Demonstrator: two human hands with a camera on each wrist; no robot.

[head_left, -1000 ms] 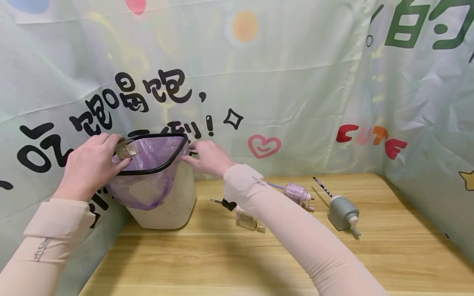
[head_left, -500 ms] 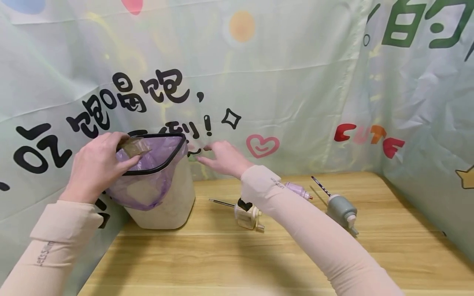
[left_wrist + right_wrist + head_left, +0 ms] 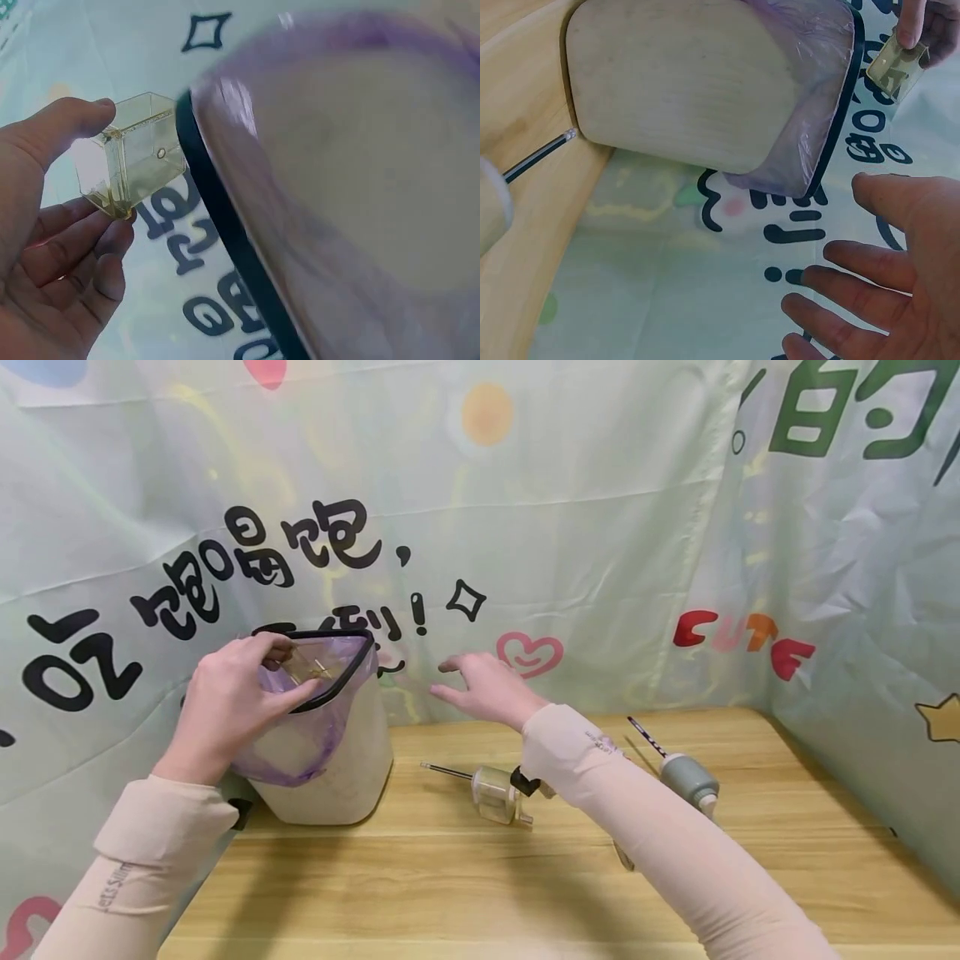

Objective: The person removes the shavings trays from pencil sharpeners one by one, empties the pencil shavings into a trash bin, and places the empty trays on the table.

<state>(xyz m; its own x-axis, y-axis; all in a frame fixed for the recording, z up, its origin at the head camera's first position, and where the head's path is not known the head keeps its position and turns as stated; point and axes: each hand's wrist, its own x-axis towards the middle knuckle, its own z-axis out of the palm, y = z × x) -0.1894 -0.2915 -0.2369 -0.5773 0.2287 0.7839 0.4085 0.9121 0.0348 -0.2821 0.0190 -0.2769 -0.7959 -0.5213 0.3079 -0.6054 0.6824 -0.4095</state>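
Observation:
My left hand (image 3: 228, 702) holds a small clear yellowish plastic box (image 3: 307, 667), which looks like the shavings drawer of a pencil sharpener. The box is at the mouth of a white bin (image 3: 363, 752) lined with a purple bag (image 3: 292, 752) under a black rim. In the left wrist view the thumb is on the upper side of the box (image 3: 142, 157) and fingers are below. My right hand (image 3: 487, 687) hovers right of the bin, fingers spread, touching nothing. Below it, a beige pencil sharpener (image 3: 495, 793) lies on the table with a dark pencil (image 3: 447, 771) in it.
A grey pencil sharpener (image 3: 687, 779) with a patterned pencil (image 3: 647, 737) lies farther right on the wooden table (image 3: 420, 893). My right sleeve hides most of a purple sharpener. A printed cloth (image 3: 600, 568) hangs behind and at both sides.
My right hand has drawn away from the bin's rim to the right. My left hand has shifted right with the plastic box, farther over the bin's mouth.

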